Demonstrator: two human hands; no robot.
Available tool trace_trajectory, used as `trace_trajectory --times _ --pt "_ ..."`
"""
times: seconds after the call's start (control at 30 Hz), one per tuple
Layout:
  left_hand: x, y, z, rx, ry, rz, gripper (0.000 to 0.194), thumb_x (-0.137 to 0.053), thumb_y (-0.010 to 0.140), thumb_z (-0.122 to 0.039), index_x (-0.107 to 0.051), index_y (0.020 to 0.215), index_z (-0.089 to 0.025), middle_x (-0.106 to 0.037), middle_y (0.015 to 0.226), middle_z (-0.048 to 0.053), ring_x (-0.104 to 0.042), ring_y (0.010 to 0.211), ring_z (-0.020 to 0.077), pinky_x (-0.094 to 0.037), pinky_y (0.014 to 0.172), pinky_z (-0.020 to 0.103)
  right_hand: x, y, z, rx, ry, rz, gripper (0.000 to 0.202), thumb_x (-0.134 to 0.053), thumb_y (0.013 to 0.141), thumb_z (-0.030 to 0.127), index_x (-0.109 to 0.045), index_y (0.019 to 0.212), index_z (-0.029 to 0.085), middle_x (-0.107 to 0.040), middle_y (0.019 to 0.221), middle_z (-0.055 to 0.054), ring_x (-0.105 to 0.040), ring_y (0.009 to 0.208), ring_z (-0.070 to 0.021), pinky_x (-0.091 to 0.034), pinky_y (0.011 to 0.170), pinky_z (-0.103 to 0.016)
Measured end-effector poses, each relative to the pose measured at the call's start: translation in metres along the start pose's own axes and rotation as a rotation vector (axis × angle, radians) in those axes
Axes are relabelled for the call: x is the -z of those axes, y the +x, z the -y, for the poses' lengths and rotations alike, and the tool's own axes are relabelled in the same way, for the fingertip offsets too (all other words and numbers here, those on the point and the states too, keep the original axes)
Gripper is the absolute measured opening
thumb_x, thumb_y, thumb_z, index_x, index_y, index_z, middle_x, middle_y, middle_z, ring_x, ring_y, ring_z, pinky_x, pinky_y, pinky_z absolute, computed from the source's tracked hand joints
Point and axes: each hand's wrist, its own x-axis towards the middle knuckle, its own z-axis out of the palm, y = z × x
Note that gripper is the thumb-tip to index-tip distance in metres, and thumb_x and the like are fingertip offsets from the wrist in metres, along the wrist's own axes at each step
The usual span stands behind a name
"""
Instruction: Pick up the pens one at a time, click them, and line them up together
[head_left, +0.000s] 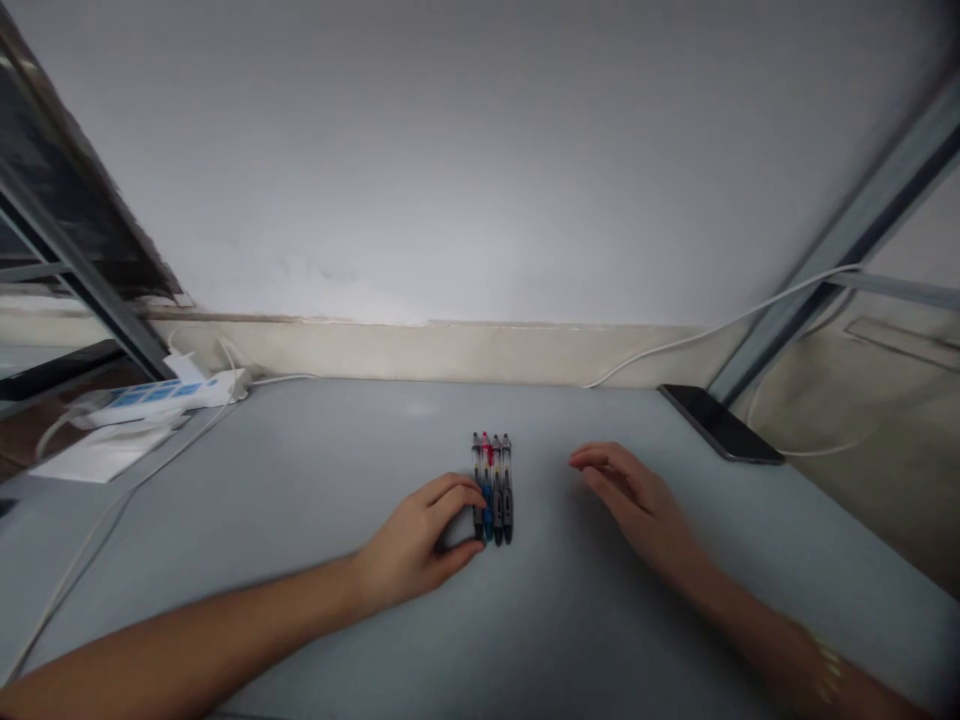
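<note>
Several click pens lie side by side on the grey table, pointing away from me. Most are clear and black; one pen in the row shows a red upper part and a blue lower part. My left hand is curled at the row's left side, its fingertips and thumb closed on the leftmost pen and partly hiding it. To the right of the row, apart from the pens, my right hand hovers with loosely bent fingers and thumb apart, holding nothing visible.
A black phone-like slab lies at the table's right edge. On the left are a white and blue power strip, a white sheet and a loose cable. A wall rises behind the table, with metal posts on both sides.
</note>
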Motion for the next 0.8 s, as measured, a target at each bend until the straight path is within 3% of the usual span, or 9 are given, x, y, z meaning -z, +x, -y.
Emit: trace_trajectory --times 0.27,0.53,0.8 --pt "-0.001 0.001 -0.001 0.038 -0.043 -0.024 0.041 -0.070 0.085 -0.012 -0.055 0.121 -0.024 -0.067 0.119 0.010 -0.066 0.111 0.0268 -0.055 0.099 0.045 0.003 -0.003 -0.002 -0.025 -0.031 0.053 0.026 -0.059 0.101 0.043 -0.069 0.100 0.020 -0.073 0.102 -0.005 -0.070 0.098 -0.0252 -0.056 0.089 -0.047" --pt "-0.002 0.001 -0.003 0.051 -0.016 -0.045 0.060 -0.073 0.074 -0.011 -0.049 0.127 -0.023 -0.057 0.132 0.015 -0.056 0.124 0.0325 -0.048 0.108 0.054 0.002 -0.009 0.007 -0.029 -0.078 0.153 0.025 -0.051 0.099 0.040 -0.069 0.104 0.024 -0.078 0.098 -0.008 -0.074 0.095 -0.0278 -0.059 0.088 -0.046" --pt "-0.002 0.002 -0.008 0.135 0.046 -0.020 0.039 -0.071 0.073 -0.014 -0.043 0.097 -0.024 -0.060 0.112 0.011 -0.057 0.104 0.0310 -0.052 0.092 0.051 0.002 -0.020 0.009 0.013 -0.122 0.235 0.023 -0.048 0.102 0.034 -0.063 0.116 0.026 -0.076 0.105 -0.009 -0.073 0.102 -0.0295 -0.057 0.090 -0.050"
